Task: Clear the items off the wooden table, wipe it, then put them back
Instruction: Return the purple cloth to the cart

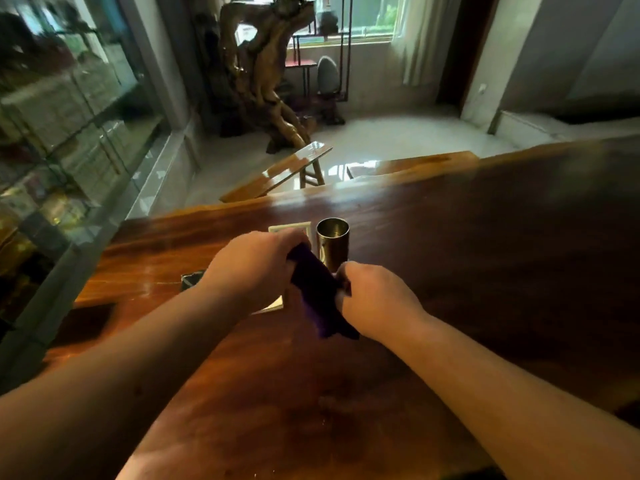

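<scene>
Both hands, left (pixel 256 268) and right (pixel 375 301), grip a dark cloth (pixel 317 292) (purple, seemingly) between them.

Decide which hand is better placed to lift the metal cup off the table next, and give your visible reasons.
Probably the right hand: it sits just in front of the metal cup. The left hand is beside a light flat item. Both hands grip the dark purple cloth, so one must release.
</scene>
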